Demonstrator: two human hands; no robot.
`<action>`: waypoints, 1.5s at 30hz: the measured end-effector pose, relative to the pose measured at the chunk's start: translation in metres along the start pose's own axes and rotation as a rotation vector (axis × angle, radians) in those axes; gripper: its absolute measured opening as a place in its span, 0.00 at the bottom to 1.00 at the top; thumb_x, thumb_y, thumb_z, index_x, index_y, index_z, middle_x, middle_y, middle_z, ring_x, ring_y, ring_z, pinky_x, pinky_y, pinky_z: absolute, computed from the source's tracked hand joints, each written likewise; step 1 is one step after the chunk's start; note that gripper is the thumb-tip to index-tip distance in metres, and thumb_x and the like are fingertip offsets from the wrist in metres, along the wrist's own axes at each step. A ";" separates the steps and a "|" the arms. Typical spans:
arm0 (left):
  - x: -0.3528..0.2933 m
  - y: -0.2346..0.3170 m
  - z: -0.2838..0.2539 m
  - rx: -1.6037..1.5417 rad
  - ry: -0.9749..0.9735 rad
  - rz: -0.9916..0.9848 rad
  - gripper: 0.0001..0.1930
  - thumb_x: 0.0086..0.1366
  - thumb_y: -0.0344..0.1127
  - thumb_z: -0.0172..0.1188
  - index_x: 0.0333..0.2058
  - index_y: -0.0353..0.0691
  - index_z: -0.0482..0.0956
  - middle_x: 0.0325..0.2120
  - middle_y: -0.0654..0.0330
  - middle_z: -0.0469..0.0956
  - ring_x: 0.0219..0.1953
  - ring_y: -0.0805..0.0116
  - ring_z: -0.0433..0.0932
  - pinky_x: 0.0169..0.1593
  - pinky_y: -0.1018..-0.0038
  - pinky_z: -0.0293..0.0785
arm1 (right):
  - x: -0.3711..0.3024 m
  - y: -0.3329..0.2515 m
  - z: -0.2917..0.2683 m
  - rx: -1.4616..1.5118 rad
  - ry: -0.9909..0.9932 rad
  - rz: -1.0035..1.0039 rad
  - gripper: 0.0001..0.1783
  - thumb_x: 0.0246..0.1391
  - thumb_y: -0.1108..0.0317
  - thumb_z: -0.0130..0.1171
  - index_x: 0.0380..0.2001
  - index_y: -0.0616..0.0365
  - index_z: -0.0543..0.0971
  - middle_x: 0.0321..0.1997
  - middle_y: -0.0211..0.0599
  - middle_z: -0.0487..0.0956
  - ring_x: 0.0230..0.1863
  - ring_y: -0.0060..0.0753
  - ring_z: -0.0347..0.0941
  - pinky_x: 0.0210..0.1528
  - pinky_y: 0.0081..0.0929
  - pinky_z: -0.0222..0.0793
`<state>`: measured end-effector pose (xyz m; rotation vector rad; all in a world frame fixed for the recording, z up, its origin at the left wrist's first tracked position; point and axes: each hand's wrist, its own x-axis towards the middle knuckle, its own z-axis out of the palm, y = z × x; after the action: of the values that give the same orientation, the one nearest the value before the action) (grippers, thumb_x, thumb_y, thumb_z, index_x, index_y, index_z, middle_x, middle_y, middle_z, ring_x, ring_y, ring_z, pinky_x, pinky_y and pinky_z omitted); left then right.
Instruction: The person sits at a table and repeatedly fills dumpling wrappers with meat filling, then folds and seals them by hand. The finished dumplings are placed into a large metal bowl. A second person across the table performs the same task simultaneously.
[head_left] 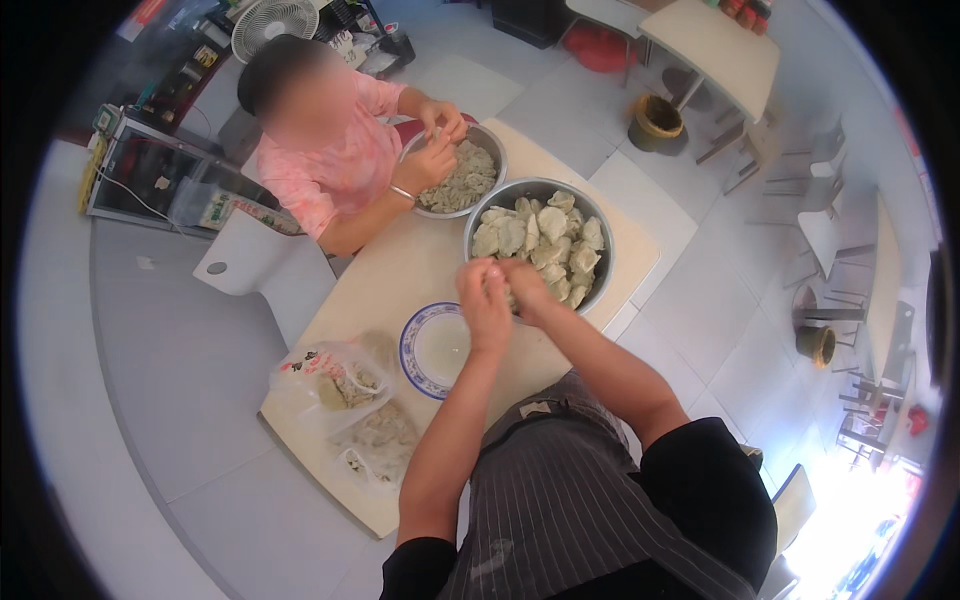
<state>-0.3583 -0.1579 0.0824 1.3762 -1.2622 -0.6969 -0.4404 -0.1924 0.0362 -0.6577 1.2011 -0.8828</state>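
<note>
My left hand (484,305) and my right hand (527,288) meet over the near edge of a large metal bowl (607,262). Their fingers are closed and pressed together around what looks like a dumpling, mostly hidden by them. Pale grey-green dumplings (551,224) fill the bowl in a heap. Just left of my hands, a white plate with a blue patterned rim (408,352) stands on the table; its middle looks pale and shiny. Clear plastic bags (345,390) with pale, lumpy contents lie farther left on the tabletop.
Across the cream table (385,272), a person in a pink shirt (325,160) works with both hands over a second metal bowl (505,165) of grey-green filling. A white chair (270,265) stands at the left. Wastebaskets (655,118) and more tables occupy the right side.
</note>
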 end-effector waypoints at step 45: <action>-0.059 -0.157 -0.366 1.073 -0.042 -0.690 0.13 0.61 0.32 0.55 0.44 0.40 0.75 0.44 0.48 0.74 0.48 0.52 0.75 0.51 0.62 0.73 | -0.090 0.027 0.064 -0.493 -0.333 -0.244 0.08 0.53 0.84 0.50 0.35 0.66 0.77 0.34 0.38 0.79 0.35 0.30 0.79 0.38 0.22 0.75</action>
<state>0.0085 -0.0111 0.0078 2.7657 -1.2187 -0.4777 -0.3827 -0.1026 0.0757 -1.3187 1.0504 -0.6403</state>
